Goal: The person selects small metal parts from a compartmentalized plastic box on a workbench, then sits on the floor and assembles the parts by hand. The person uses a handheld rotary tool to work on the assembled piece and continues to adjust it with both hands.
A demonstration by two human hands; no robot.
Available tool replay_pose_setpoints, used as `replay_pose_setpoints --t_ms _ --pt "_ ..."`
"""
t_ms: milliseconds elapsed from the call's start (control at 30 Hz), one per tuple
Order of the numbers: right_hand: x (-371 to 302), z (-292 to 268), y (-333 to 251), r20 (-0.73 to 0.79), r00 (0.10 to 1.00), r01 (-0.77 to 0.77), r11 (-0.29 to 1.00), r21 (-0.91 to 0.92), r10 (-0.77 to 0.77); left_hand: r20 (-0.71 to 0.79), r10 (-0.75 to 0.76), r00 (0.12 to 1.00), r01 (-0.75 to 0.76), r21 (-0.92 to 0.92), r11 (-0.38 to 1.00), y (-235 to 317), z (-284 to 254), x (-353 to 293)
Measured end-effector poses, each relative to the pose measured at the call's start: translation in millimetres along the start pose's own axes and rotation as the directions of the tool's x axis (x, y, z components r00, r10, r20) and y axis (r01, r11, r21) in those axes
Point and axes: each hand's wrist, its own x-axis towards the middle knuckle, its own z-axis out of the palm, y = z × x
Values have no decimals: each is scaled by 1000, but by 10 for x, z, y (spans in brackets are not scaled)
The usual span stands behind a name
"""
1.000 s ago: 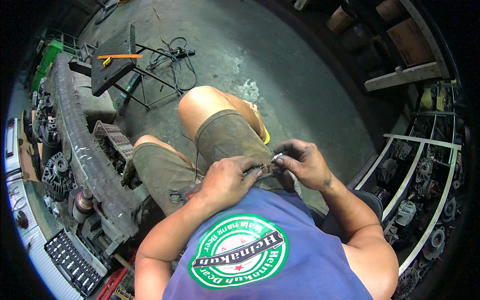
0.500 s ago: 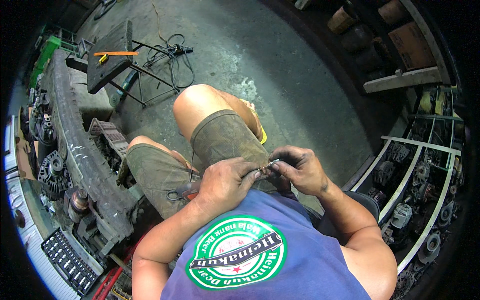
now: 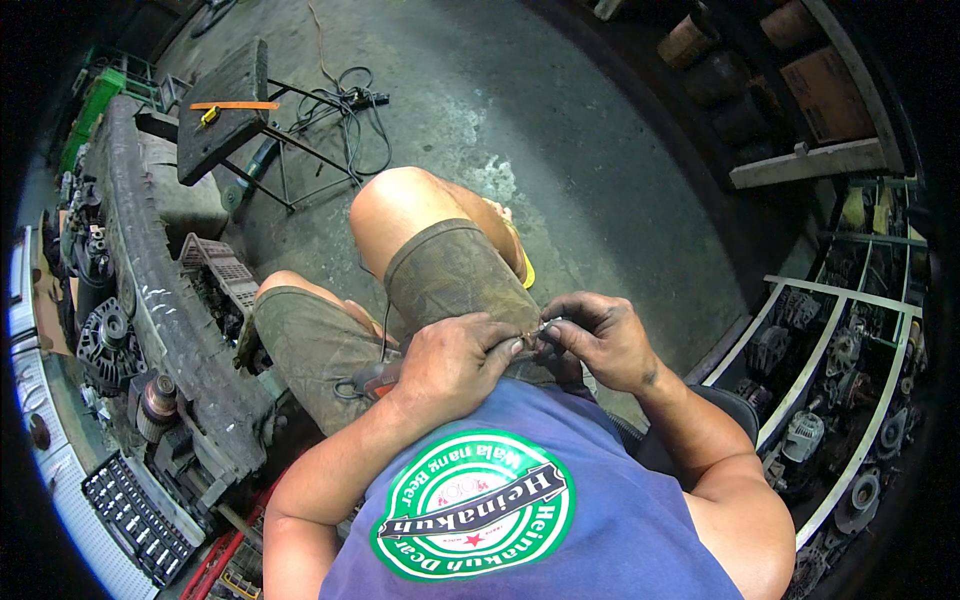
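L hand (image 3: 462, 362) pinching small brownish pc (image 3: 530, 338), R hand (image 3: 602, 340) pinching small silvery pc (image 3: 547, 325). Both pcs btwn fingertips, nr R leg of shorts (image 3: 455, 268). Silvery pc's long axis approx slants up-right, R hand nearer; touching or not, can't tell.

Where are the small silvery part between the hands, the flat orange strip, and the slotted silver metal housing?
Small silvery part (image 3: 547, 324): head view, exposed middle.
Flat orange strip (image 3: 235, 105): head view, mid-length.
Slotted silver metal housing (image 3: 803, 437): head view, ribbed body.
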Motion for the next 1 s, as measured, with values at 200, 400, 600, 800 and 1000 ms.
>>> replay_pose_setpoints --t_ms 200,400,600,800,1000 --pt "-4 -10 -41 6 1000 -15 1000 -2 15 12 -19 1000 19 -16 1000 14 4 18" --pt "9 -34 -95 30 997 70 968 -241 -64 38 -41 998 41 5 999 4 13 30" --pt "80 -105 7 157 984 89 996 3 -88 67 -6 998 6 2 1000 -33 10 54" --pt "181 -132 119 215 942 255 966 44 -259 94 -53 994 54 -10 999 -23 -22 79" --pt "112 -12 137 64 993 93 995 37 -96 88 -97 991 97 10 995 -3 -44 96"
